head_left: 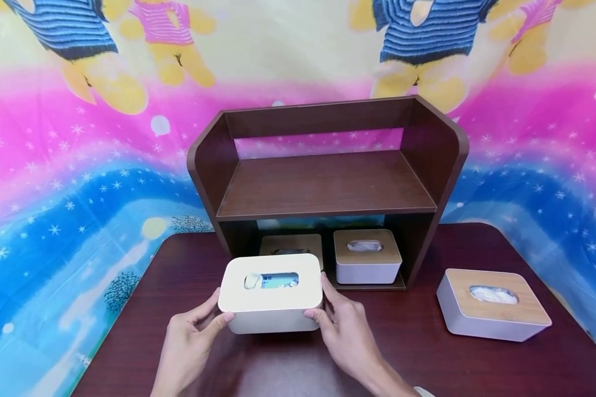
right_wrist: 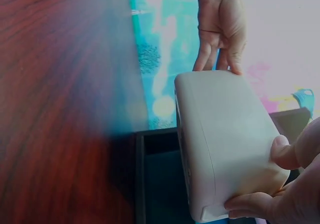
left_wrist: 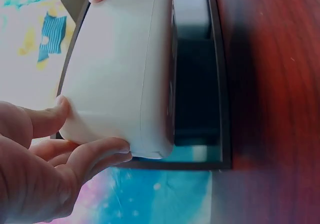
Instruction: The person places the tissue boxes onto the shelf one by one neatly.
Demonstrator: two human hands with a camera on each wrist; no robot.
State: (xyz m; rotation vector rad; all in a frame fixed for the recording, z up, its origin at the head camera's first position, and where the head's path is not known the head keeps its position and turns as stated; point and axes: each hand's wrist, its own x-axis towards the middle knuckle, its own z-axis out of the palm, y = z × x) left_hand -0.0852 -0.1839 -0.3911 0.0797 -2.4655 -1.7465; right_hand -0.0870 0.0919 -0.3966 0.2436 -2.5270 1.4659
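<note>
A cream tissue box [head_left: 270, 320] is held between both hands in front of the shelf's lower opening. Through the oval slot in its lid a blue printed pack shows. My left hand [head_left: 189, 333] grips its left end, thumb at the near corner and fingers along the side. The right hand [head_left: 345, 325] holds the opposite end the same way. In the left wrist view the box [left_wrist: 112, 59] is clear of the tabletop, its side facing the camera. Behind it, on the lower shelf level, a wood-lidded tissue box [head_left: 367, 273] stands beside another tissue box [head_left: 310, 242] that is partly hidden.
The dark brown two-level shelf [head_left: 328, 184] stands at the back of the reddish-brown table [head_left: 402, 358]. A further white tissue box [head_left: 491, 325] with a wooden lid sits on the table at right. A colourful printed cloth [head_left: 79, 220] hangs behind.
</note>
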